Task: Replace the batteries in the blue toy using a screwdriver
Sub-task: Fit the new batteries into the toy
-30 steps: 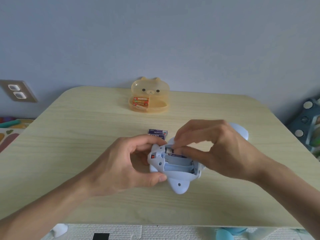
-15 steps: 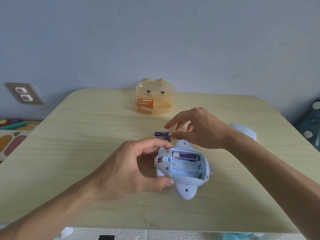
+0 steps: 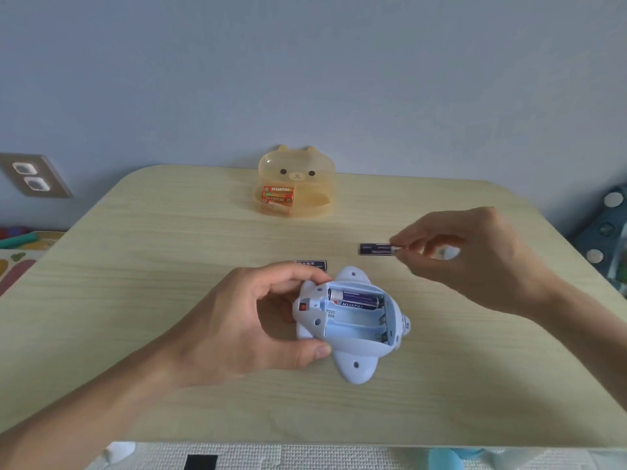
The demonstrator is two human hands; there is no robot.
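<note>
The pale blue toy lies belly-up on the wooden table, its battery compartment uncovered. One dark blue battery sits in the far slot; the two nearer slots are bare. My left hand grips the toy's left side. My right hand hovers above the table to the right and pinches a second dark blue battery by its end, held level. A third dark blue battery lies on the table just behind the toy. No screwdriver is visible.
A translucent orange bear-shaped box at the table's far edge holds orange batteries. A pale blue object is partly hidden behind my right hand. A wall socket is at the left. Toys lie on the floor on both sides.
My right hand left the compartment with one battery seated there, reached to the loose batteries behind the toy, and lifted one up to the right. My left hand kept its hold.
</note>
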